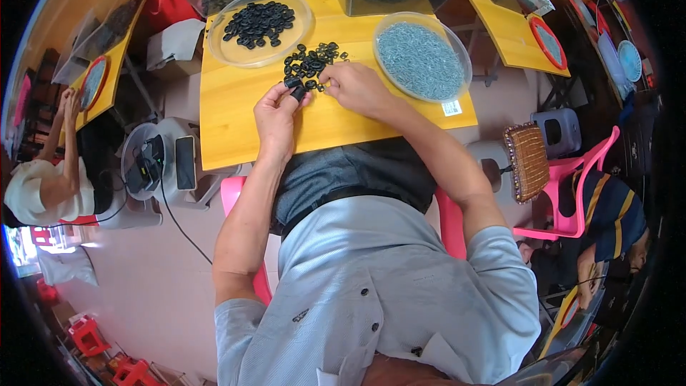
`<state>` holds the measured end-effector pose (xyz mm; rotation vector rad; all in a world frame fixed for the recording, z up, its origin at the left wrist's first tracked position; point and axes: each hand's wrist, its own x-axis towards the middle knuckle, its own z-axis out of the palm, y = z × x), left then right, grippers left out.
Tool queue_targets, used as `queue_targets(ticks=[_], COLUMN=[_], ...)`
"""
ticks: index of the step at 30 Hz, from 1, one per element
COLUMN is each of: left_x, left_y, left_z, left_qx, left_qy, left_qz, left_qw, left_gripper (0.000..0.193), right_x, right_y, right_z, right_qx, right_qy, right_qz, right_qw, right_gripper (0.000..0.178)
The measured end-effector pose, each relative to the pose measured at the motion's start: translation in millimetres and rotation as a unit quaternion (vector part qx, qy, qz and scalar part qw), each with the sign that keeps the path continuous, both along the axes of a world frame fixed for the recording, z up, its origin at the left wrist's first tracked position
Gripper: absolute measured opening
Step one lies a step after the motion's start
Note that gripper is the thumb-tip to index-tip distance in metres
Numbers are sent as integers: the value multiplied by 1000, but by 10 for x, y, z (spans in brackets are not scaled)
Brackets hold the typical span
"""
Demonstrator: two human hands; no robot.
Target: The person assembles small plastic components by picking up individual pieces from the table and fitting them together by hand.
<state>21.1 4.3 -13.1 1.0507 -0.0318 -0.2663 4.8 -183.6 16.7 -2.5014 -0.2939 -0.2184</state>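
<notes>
At upper centre, the left hand (276, 117) pinches a black piece (299, 92) between thumb and fingertips; the right hand (356, 87), fingers curled, is just beside a loose black pile (307, 62), its hold impossible to tell.

- Setting: you are seated in what appears to be a small, plainly furnished workshop for bench work by hand;
- Your bench: a yellow table (239, 125), with loose black pieces (307, 63) heaped before you;
- Bulk stock: clear bins (393, 1) of dark pieces along the far edge; one round tray (219, 46) of black pieces, a second round tray (469, 64) of fine bluish-grey pieces;
- Repeated stations: a left-hand table (116, 84) and a right-hand table (511, 39), likewise yellow, each with a red-rimmed tray;
- Company: a person (50, 193) seated at your left, hands at that table;
- Seating: a pink chair (580, 202); red plastic stools (87, 336)
</notes>
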Motion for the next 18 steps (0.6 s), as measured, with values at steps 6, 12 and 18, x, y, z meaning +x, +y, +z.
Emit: queue_targets(ticks=[6, 12, 18], left_x=[-6, -4, -25], left_y=[4, -2, -19], left_z=[11, 7, 57], left_qx=[-3, 4, 4], left_qy=[-8, -3, 6], left_qz=[-9, -9, -3], left_qw=[1000, 1000, 1000], left_gripper=[17, 16, 16], right_x=[14, 30, 14], right_y=[-16, -31, -57], right_z=[-14, 10, 21], right_qx=[13, -6, 29], right_qy=[33, 41, 34], right_qz=[-3, 0, -8], right_qw=[999, 999, 999], right_gripper=[14, 11, 11])
